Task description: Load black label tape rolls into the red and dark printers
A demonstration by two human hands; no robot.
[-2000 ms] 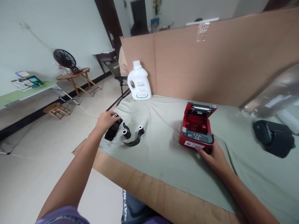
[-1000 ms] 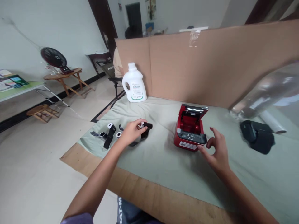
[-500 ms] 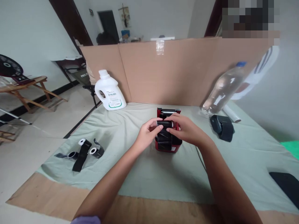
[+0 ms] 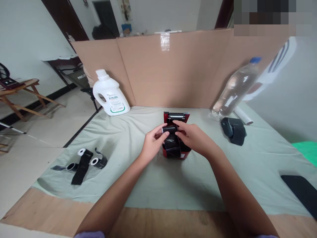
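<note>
Right in the middle of the action, pinching the left end of a black roll (image 4: 170, 129) with the left grip (image 4: 153, 142), narrow and tight between thumb and fingertips. Pinching the right end, too, with the right grip (image 4: 195, 137), just as narrow on the same roll. Holding it crosswise between the two, over a red machine (image 4: 187, 154) and just in front of its raised lid (image 4: 183, 116); touching the casing or clear of it, impossible to tell. Down below, between both grips, a black strip (image 4: 172, 142) draped over the machine's front.

Well out to the left of the left grip, on the pale green cloth (image 4: 170, 195) covering the counter (image 4: 163, 223): three loose black rolls (image 4: 83, 165), bunched together, tails trailing. Behind that grip and to its left, a white jug (image 4: 112, 99). Straight beyond both grips, a cardboard panel (image 4: 173, 76). Back and right of the right grip, a dark device (image 4: 234, 130), near a white tube (image 4: 244, 115); farther behind, a clear bottle (image 4: 235, 89), blue-capped.
</note>
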